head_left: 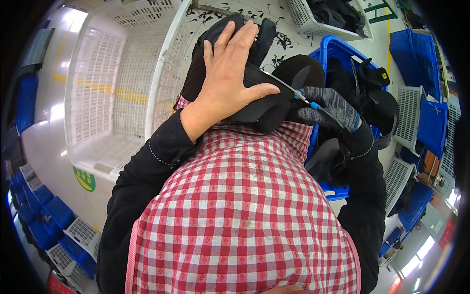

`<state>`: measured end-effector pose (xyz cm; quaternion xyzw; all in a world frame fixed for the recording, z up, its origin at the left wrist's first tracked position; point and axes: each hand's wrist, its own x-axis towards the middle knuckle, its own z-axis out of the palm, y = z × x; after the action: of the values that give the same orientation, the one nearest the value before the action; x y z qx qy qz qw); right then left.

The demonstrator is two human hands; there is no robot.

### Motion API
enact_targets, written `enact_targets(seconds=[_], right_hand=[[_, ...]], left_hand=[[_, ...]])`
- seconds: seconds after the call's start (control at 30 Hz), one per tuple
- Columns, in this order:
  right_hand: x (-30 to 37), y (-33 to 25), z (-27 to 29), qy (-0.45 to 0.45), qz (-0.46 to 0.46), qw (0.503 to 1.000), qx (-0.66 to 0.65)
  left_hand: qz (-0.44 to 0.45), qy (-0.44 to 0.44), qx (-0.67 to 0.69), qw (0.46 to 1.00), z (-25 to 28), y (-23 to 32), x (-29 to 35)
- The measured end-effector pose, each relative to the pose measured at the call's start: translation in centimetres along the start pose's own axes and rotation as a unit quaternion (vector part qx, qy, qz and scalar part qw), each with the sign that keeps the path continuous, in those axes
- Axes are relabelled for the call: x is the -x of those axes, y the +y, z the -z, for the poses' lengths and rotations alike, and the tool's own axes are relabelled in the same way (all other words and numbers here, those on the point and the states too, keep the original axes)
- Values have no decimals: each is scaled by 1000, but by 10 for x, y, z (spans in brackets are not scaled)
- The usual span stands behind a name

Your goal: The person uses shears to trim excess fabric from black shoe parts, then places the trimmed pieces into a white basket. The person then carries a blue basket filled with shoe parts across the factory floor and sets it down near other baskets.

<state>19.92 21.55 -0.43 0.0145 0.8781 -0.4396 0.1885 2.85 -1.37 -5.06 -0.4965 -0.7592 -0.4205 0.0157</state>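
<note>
My left hand point(230, 73) is bare and lies flat, fingers spread, on a black shoe upper piece point(254, 105) held against my lap. My right hand point(329, 109) wears a dark grey knit glove and grips a pair of small scissors point(293, 88) with a blue handle. The scissor blades point up-left and touch the edge of the black piece beside my left thumb. A red-and-white checked apron point(245, 210) covers my front below both hands.
A large empty white plastic crate point(122, 83) stands at the left. A blue crate point(338, 49) holding several black shoe parts sits at the right. Another white basket point(313, 19) is at the top. Black trimmings litter the floor point(274, 19). Blue and white crates are stacked along both sides.
</note>
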Motion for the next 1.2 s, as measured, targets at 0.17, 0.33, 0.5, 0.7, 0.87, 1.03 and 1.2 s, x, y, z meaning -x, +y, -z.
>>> enact_targets(seconds=[0.17,0.33,0.5,0.7,0.87,1.03,1.2], right_hand=[[-4,-5,-4,12,5,1000,9],[-17,-13,-2,4,15,1000,-4],[-16,-22,1,4,9,1000,26],[-24,-31,1,28,12,999,30],[-26,-36,7,39,14,996,84],[-28,-32,7,61,42,988,135],[-29,-30,5,71,46,984,157]], left_hand=[[2,-15,38,999,4,-6,4],[7,-8,55,998,8,-12,4],[12,5,54,998,5,-12,5],[9,9,64,998,5,-14,8],[11,10,64,998,5,-14,9],[11,10,60,998,6,-14,9],[10,11,52,999,4,-14,10]])
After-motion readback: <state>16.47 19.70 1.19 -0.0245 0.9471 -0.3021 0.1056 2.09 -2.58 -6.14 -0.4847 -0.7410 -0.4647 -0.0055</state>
